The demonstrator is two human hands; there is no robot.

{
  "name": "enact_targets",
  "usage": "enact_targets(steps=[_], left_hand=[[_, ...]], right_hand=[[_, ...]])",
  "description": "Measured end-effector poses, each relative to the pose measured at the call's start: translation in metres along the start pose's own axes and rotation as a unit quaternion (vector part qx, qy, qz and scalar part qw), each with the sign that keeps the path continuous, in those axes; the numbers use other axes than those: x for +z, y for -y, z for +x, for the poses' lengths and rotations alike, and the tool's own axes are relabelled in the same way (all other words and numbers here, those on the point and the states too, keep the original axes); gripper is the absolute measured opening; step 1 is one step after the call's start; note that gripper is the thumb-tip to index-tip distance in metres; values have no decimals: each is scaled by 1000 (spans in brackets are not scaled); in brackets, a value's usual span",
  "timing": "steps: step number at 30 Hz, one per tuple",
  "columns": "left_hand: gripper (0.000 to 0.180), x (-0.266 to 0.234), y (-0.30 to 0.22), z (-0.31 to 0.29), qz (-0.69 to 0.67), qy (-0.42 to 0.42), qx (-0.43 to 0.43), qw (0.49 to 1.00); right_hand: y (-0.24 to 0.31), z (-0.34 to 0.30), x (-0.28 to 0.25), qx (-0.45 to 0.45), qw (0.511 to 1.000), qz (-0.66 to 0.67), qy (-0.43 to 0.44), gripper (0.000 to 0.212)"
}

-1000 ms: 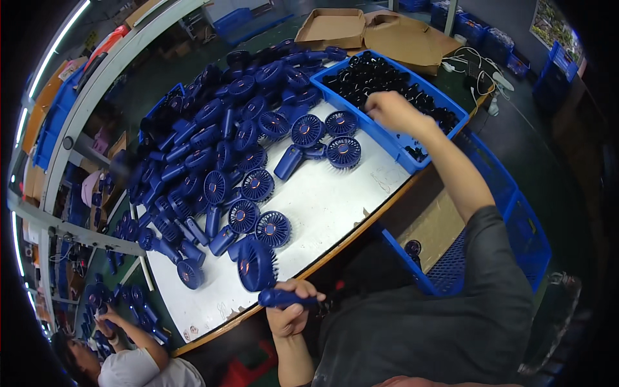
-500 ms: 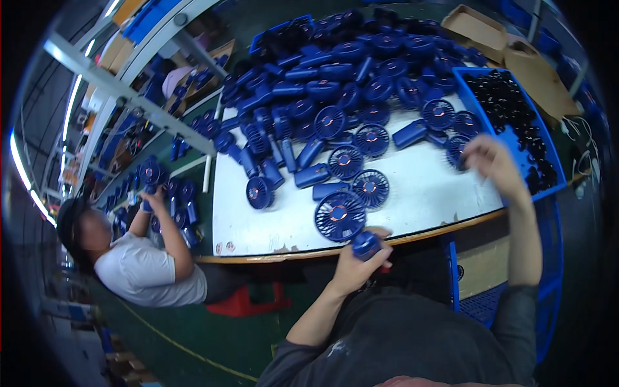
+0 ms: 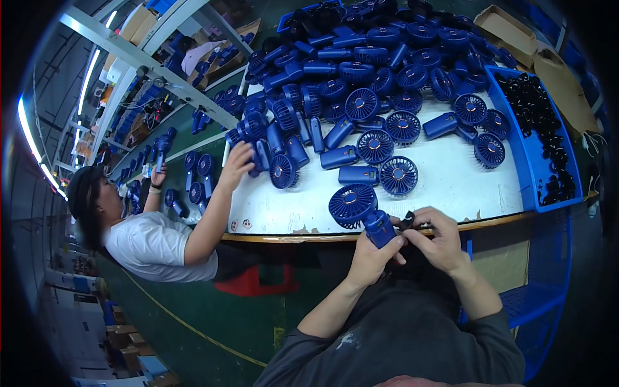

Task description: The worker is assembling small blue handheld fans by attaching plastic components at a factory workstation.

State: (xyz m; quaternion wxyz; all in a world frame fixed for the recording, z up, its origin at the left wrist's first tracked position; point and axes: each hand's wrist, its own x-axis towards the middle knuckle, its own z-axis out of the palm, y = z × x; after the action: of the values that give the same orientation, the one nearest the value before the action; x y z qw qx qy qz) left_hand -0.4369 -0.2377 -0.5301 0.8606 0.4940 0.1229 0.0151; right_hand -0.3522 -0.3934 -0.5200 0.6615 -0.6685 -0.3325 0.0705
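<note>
Near the front edge of the table, my left hand (image 3: 371, 260) is wrapped round the handle of a dark blue handheld fan (image 3: 352, 204). Its round grille points away from me, and the handle is tilted towards me. Close beside the handle's lower end, my right hand (image 3: 443, 244) is closed, with thumb and fingers pinching a small black piece (image 3: 407, 221) that looks soft, perhaps a strap. The fingers hide most of that piece. Whether it touches the handle I cannot tell. Several more blue fans lie just beyond, the nearest one (image 3: 398, 175) with its grille facing up.
A large heap of blue fans (image 3: 361, 71) covers the far part of the white table (image 3: 451, 193). To the right stands a blue tray (image 3: 527, 169) of small black pieces, with cardboard boxes (image 3: 506, 31) behind. On the left, a co-worker (image 3: 155, 229) reaches one hand over the table.
My right hand has come from the table's right side to the fan handle and now pinches a black piece. The co-worker's hand has reached towards the fans. The view has shifted slightly.
</note>
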Motion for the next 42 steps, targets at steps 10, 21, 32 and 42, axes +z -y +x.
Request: enact_targets(steps=[10,21,32,42], left_hand=[[50,-16,1,-4,-136,187,-63,971],[49,9,7,-2,-2,6,-9,1000],[86,-162,-113,59,607,-352,212,680],[81,-188,-74,83,432,-429,265,748]], right_hand=[[38,54,-5,-225,925,-256,168,35],[37,7,26,-148,930,-334,36,63],[-110,-229,-102,246,901,-113,-340,44],[-285,-377,-153,641,695,-301,-125,45]])
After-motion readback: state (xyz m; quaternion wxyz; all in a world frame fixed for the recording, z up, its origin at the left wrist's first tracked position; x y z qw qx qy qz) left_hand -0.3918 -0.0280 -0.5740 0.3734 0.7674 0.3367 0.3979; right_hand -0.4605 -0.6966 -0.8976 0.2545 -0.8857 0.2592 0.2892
